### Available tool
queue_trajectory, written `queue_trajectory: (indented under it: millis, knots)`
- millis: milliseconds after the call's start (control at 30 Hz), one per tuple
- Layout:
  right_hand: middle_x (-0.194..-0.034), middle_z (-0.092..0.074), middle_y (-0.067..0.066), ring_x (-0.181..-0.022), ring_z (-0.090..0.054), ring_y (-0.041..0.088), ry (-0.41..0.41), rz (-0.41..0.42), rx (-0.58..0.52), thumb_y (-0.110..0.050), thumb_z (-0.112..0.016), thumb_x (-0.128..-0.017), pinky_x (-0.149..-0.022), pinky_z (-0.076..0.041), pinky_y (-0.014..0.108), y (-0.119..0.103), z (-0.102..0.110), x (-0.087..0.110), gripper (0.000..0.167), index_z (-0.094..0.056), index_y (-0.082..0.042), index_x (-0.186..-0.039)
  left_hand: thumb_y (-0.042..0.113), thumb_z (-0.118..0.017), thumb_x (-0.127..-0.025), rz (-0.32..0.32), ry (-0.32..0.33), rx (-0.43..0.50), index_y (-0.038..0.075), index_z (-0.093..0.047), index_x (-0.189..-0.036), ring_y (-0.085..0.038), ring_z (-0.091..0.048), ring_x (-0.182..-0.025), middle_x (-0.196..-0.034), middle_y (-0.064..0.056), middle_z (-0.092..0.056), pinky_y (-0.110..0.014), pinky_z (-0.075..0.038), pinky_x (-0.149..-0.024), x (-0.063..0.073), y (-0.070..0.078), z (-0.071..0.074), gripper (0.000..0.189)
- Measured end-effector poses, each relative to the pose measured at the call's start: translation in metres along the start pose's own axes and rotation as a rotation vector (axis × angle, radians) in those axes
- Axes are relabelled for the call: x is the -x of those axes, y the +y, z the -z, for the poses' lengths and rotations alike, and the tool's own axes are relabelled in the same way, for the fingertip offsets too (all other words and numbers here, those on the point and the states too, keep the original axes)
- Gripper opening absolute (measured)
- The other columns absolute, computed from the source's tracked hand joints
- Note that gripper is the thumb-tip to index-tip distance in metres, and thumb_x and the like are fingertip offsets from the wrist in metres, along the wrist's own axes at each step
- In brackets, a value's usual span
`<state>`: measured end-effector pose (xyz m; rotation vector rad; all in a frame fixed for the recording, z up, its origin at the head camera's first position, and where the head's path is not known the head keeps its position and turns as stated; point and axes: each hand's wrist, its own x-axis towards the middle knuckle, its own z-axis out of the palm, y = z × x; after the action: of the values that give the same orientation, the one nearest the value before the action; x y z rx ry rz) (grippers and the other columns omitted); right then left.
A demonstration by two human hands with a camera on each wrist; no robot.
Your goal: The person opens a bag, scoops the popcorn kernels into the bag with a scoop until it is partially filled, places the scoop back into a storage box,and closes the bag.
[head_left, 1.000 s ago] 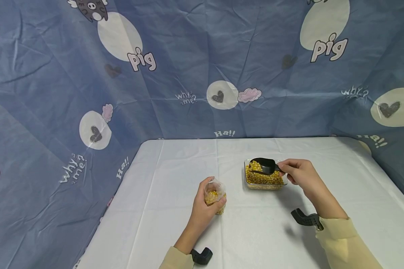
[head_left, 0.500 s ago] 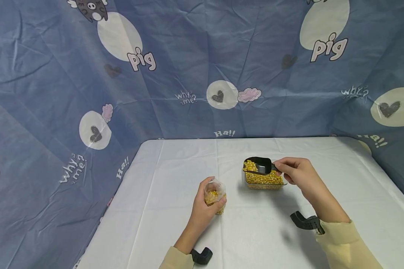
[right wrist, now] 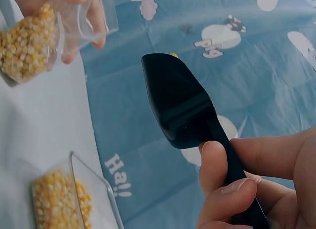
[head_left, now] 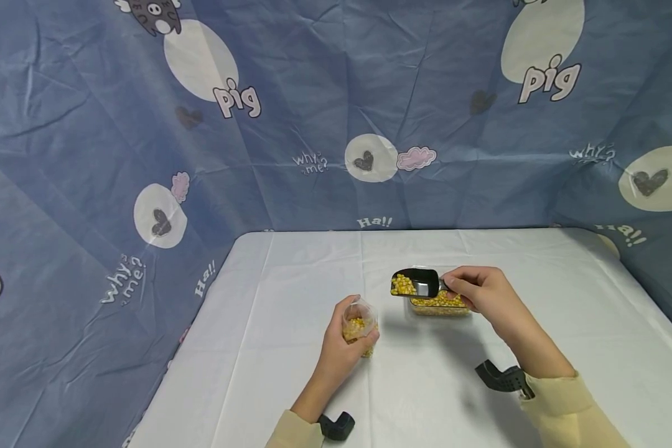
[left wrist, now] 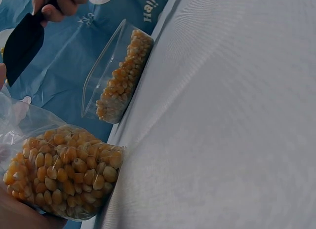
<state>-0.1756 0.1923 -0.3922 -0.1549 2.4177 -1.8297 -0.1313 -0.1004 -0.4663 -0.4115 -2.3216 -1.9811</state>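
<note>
My right hand grips the handle of a black scoop, with yellow corn kernels heaped toward its front end. The scoop is raised over the left end of a clear rectangular container of corn, partly covering it in the head view. To the left, my left hand holds a clear plastic bag upright by its sides, its mouth spread apart. Corn kernels fill the bag's lower part, and its base is at the tabletop. In the right wrist view the scoop's dark underside hides nearly all its load.
A white cloth covers the table. Behind it and along the left hangs a blue printed curtain. Each wrist carries a black strap mount, such as the right one.
My right hand has lifted the loaded scoop out of the container and moved it left, toward the bag. The left hand and bag have stayed nearly in place.
</note>
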Motion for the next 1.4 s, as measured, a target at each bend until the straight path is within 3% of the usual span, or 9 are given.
queue_trajectory:
  millis: [400,600,800,1000,1133,1333,1400]
  knots:
    - [-0.077,-0.062,0.005,-0.063,-0.047,0.017,-0.041,0.020,0.032,-0.027,-0.070,-0.096,-0.061,-0.046,0.032,-0.001,-0.024,0.005,0.020,-0.076,-0.008,-0.101,0.013,-0.078,-0.090,-0.009,-0.011,-0.019,0.014,-0.040,-0.150,-0.030,-0.052,-0.126,-0.135,-0.015,-0.055,-0.048,-0.045,-0.099,-0.001,0.001,-0.001,0.071]
    - [-0.084,-0.067,0.011,-0.072,-0.062,0.019,-0.073,0.069,0.050,-0.022,-0.069,-0.097,-0.063,-0.049,0.032,-0.002,-0.037,0.010,0.018,-0.076,-0.007,-0.104,0.016,-0.080,-0.088,0.003,0.002,-0.051,0.019,-0.041,-0.148,-0.025,-0.053,-0.125,-0.134,-0.009,-0.057,-0.042,-0.045,-0.100,-0.001,-0.001,-0.004,0.072]
    - [-0.079,-0.071,0.000,-0.076,-0.064,0.019,-0.062,0.176,0.176,-0.021,-0.070,-0.096,-0.064,-0.047,0.032,-0.002,-0.053,0.013,0.011,-0.077,-0.013,-0.099,0.012,-0.082,-0.086,0.018,0.030,-0.059,0.022,-0.044,-0.147,-0.023,-0.055,-0.123,-0.134,-0.008,-0.058,-0.040,-0.044,-0.101,-0.001,-0.002,-0.005,0.073]
    - [-0.079,-0.070,-0.010,-0.071,-0.063,0.014,0.010,0.268,0.325,-0.020,-0.073,-0.094,-0.062,-0.049,0.032,-0.004,-0.071,0.016,0.004,-0.077,-0.022,-0.095,0.007,-0.083,-0.084,0.028,0.034,-0.051,0.027,-0.045,-0.145,-0.022,-0.057,-0.118,-0.132,-0.006,-0.059,-0.039,-0.044,-0.099,0.000,0.000,-0.005,0.075]
    - [-0.092,-0.072,-0.013,-0.082,-0.068,0.007,0.085,0.409,0.469,-0.021,-0.076,-0.092,-0.068,-0.054,0.033,-0.004,-0.080,0.021,0.005,-0.078,-0.023,-0.096,0.011,-0.084,-0.083,0.030,0.036,-0.071,0.031,-0.045,-0.145,-0.022,-0.057,-0.113,-0.130,-0.003,-0.058,-0.039,-0.045,-0.096,-0.001,-0.007,-0.006,0.076]
    - [-0.083,-0.063,-0.011,-0.068,-0.055,0.003,0.153,0.750,0.670,-0.009,-0.084,-0.082,-0.059,-0.047,0.023,-0.007,-0.089,0.025,0.015,-0.079,-0.017,-0.094,0.024,-0.086,-0.083,-0.028,0.033,-0.099,0.040,-0.044,-0.145,-0.017,-0.057,-0.110,-0.133,0.000,-0.057,-0.037,-0.047,-0.090,-0.005,-0.035,-0.005,0.076]
    - [-0.083,-0.060,-0.009,-0.068,-0.053,0.004,0.138,0.816,0.685,-0.004,-0.085,-0.079,-0.059,-0.046,0.021,-0.008,-0.090,0.026,0.021,-0.079,-0.016,-0.095,0.027,-0.084,-0.085,-0.041,0.018,-0.091,0.039,-0.043,-0.146,-0.018,-0.057,-0.113,-0.139,-0.003,-0.054,-0.037,-0.047,-0.091,-0.005,-0.034,-0.005,0.075]
